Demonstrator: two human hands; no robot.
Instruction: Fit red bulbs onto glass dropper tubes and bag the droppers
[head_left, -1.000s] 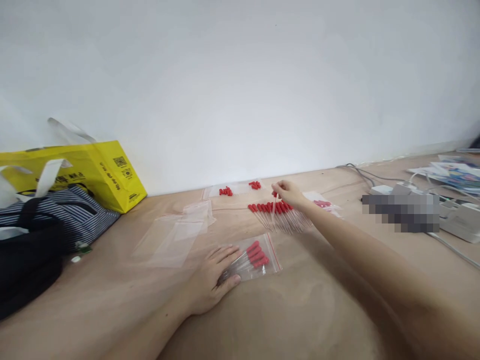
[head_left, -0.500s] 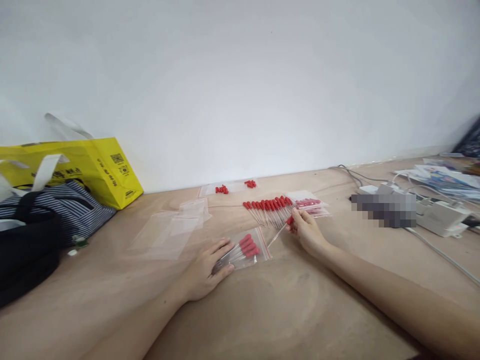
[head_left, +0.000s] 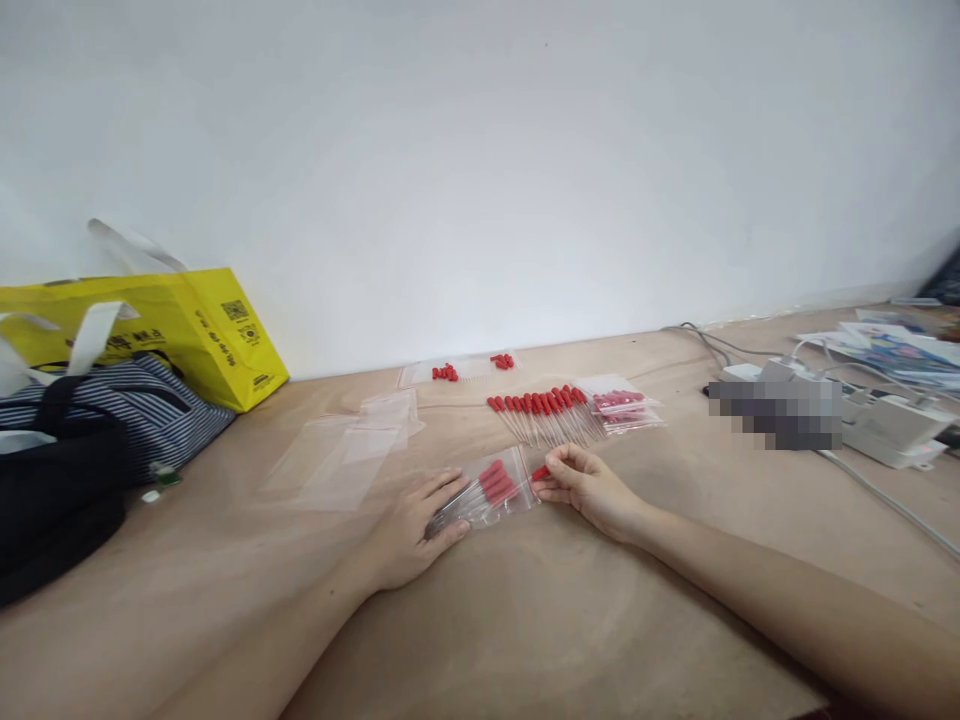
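My left hand [head_left: 426, 520] rests on a clear zip bag [head_left: 517, 470], its fingers and thumb gripping the bag's left end. Inside the bag lie several thin droppers with red rubber bulbs [head_left: 496, 482]. At the bag's right-hand mouth, my right hand [head_left: 585, 484] pinches another dropper [head_left: 540, 473] by its red bulb. That dropper's thin stem is hard to make out against the bag. Behind my hands, a slanted row of droppers [head_left: 536, 404] lies on the table, bulbs pointing away from me.
Filled zip bags [head_left: 622, 412] are stacked right of the row. Flat clear bags [head_left: 345, 460] lie to the left. Loose red bulbs [head_left: 445, 373] sit on a bag by the wall. A yellow bag [head_left: 217, 335] and striped bag [head_left: 161, 405] stand left; cables and a white power strip [head_left: 892, 430] lie right.
My right hand has moved left and nearer with the dropper, from beside the row to the mouth of the zip bag. My left hand has stayed on the bag.
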